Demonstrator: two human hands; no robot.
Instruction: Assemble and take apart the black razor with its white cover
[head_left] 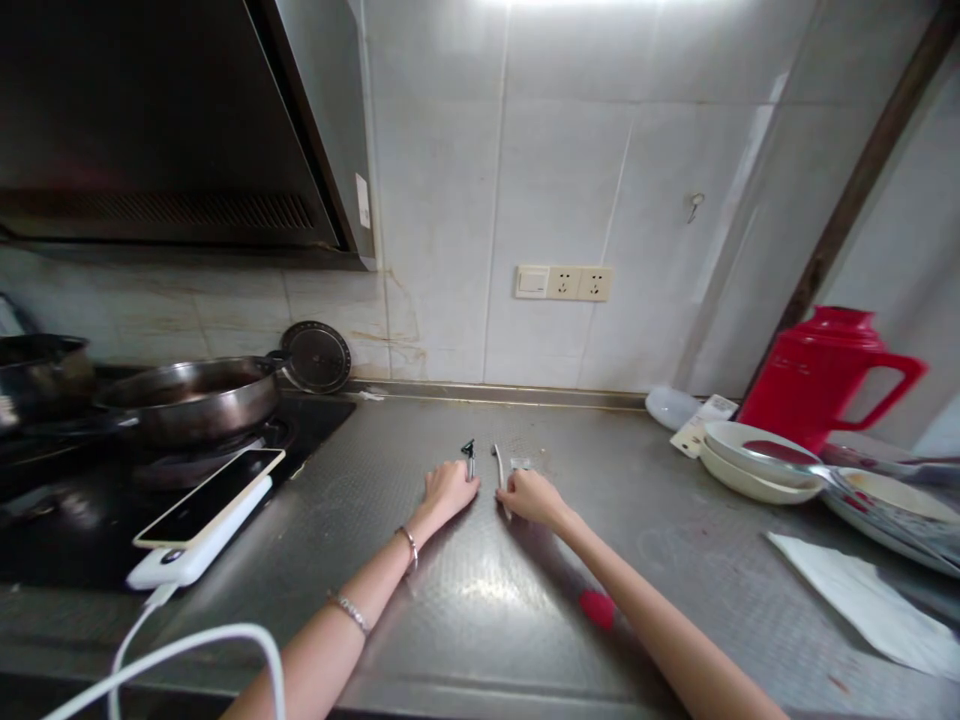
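Near the middle of the steel counter [390,600], my left hand [450,487] has its fingers closed round a small dark-headed, razor-like tool [469,455] whose head points away from me. Just to the right, my right hand [529,494] pinches a thin whitish stick [499,462], which extends beyond the fingers at both ends. The two hands are a short gap apart. A small clear item [520,464] lies just beyond my right hand; what it is cannot be made out.
A pan [202,400] sits on the black stove at left, near a phone [217,497] on a white power bank [199,545] with a cable. At right are a red thermos [810,375], stacked plates [757,485] and a white paper [862,600]. Something red [598,608] shows beside my right forearm.
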